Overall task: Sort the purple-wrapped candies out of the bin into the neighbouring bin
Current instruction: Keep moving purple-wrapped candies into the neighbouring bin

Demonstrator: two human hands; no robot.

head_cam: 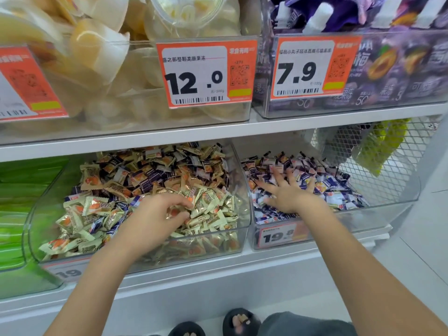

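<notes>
A clear bin (244, 190) on the lower shelf holds gold-wrapped candies (208, 214) mixed with purple-wrapped candies (155, 177). My left hand (157, 219) reaches into its front part, fingers curled among the gold candies; what it holds, if anything, is hidden. The neighbouring clear bin (378, 209) to the right is filled with purple-and-white wrapped candies (339, 197). There my right hand (288, 190) lies flat on the pile, its fingers spread.
A white shelf (169, 135) with bins of jelly cups (121, 88) and purple pouches (388, 69) hangs close above. A green-filled bin (21, 202) stands at the left, a wire mesh basket (378, 154) at the right. My feet in dark slippers (240, 321) are below.
</notes>
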